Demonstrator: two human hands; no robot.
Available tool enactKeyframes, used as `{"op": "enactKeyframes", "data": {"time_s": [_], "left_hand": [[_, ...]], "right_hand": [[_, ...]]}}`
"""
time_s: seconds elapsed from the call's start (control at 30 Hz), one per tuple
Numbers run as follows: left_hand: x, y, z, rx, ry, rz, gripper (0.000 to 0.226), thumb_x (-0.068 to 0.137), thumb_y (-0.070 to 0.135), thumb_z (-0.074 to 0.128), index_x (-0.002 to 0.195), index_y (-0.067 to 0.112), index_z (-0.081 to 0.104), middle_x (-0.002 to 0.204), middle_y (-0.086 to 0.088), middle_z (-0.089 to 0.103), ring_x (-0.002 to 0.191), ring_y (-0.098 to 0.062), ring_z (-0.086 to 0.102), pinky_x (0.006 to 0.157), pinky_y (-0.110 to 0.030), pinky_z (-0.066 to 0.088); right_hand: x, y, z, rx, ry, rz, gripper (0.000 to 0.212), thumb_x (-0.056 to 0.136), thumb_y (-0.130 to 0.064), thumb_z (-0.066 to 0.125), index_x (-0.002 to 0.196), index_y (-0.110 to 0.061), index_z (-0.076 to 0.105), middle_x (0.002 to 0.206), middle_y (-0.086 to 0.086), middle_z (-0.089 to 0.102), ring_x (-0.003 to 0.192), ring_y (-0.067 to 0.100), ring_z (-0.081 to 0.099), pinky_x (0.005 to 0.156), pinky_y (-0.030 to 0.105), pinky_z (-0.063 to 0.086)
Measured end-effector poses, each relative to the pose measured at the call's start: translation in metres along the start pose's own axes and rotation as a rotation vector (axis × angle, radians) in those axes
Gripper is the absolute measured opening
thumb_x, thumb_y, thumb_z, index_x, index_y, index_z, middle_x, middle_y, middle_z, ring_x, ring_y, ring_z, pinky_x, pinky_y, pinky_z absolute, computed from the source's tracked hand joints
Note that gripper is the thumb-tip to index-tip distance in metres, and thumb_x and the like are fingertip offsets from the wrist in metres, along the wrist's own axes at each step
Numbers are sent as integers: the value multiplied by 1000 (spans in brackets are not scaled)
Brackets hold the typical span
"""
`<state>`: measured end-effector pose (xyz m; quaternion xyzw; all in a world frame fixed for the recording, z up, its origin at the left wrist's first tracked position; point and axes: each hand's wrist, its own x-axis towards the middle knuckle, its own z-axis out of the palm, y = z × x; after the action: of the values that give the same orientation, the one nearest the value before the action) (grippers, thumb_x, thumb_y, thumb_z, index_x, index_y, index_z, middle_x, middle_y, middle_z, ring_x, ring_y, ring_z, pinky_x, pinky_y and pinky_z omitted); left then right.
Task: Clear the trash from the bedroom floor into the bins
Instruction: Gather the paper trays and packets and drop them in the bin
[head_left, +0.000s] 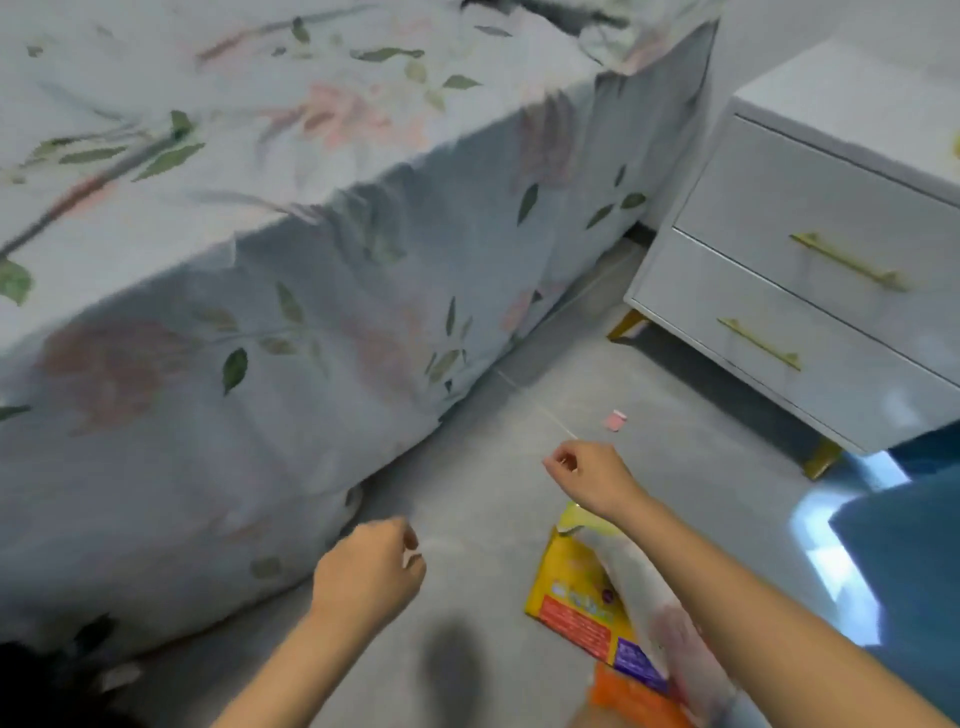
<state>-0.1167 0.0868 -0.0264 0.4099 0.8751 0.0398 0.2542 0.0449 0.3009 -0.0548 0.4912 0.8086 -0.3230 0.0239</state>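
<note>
item: floor trash, bedside. yellow packet (576, 597) lies flat on the grey floor (675, 467) under the right forearm, with orange wrapper (634, 696) just beside it; small pink scrap (615, 420) lies apart, near the nightstand (810, 291). right hand (587, 475) fingers curled, whether pinching anything cannot be told. left hand (369, 571) loosely curled, holding nothing visible. no bins in view. risk: pink scrap overlooked or slid under the bed (260, 260) by a careless sweep.

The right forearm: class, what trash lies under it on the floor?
Under the right forearm lies a yellow packet, a whitish translucent wrapper over it, and something orange nearer the camera. The arm covers their right-hand parts, so anything further there stays hidden.
</note>
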Motion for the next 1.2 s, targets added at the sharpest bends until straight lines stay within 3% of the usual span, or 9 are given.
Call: {"op": "enactKeyframes", "data": {"time_s": [0.27, 0.47, 0.67, 0.9, 1.03, 1.13, 1.2], "left_hand": [[111, 127, 74, 75, -205, 224, 31, 89, 36, 48, 118, 27, 56, 121, 6, 61, 114, -17, 57, 88, -29, 47], [117, 123, 133, 34, -278, 172, 26, 86, 44, 45, 108, 33, 56, 118, 11, 60, 111, -11, 58, 87, -25, 47], [135, 102, 153, 66, -228, 148, 27, 86, 47, 45, 109, 34, 54, 117, 12, 60, 109, -12, 60, 86, -25, 47], [145, 102, 170, 97, -235, 142, 27, 87, 38, 46, 110, 28, 58, 115, 5, 64, 106, -21, 61, 80, -28, 48], [139, 117, 182, 77, -255, 160, 31, 89, 46, 47, 109, 25, 57, 115, 1, 64, 105, -24, 62, 79, -33, 49], [136, 129, 194, -16, -266, 76, 45, 83, 53, 57, 114, 21, 50, 117, 0, 59, 108, -24, 60, 82, -34, 49], [136, 139, 204, -91, -260, 8, 54, 77, 59, 63, 111, 20, 49, 114, 0, 57, 106, -24, 60, 83, -35, 50]], "right_hand": [[69, 161, -41, 100, 157, 321, 24, 83, -25, 69, 104, -14, 67, 84, -1, 65, 89, 23, 65, 76, 25, 45], [150, 198, -17, 159, 229, 379, 30, 85, -25, 69, 112, -13, 66, 108, 10, 69, 100, 27, 64, 82, 27, 47], [217, 205, 12, 35, 231, 298, 44, 85, -34, 66, 123, -14, 58, 124, 16, 53, 115, 35, 52, 94, 37, 45], [215, 204, 35, 1, 277, 232, 18, 86, -22, 64, 93, -7, 65, 102, 18, 59, 99, 36, 56, 80, 34, 47], [179, 193, 32, 238, 375, 152, 12, 85, -19, 68, 82, -9, 63, 75, 0, 57, 61, 10, 54, 49, 5, 34], [136, 191, 29, 304, 443, 96, 11, 81, -21, 71, 77, -15, 63, 72, -4, 60, 60, 4, 53, 54, 11, 35], [104, 196, 33, 348, 439, 89, 14, 80, -21, 72, 73, -22, 60, 64, -11, 58, 56, -6, 55, 52, 5, 37]]}}
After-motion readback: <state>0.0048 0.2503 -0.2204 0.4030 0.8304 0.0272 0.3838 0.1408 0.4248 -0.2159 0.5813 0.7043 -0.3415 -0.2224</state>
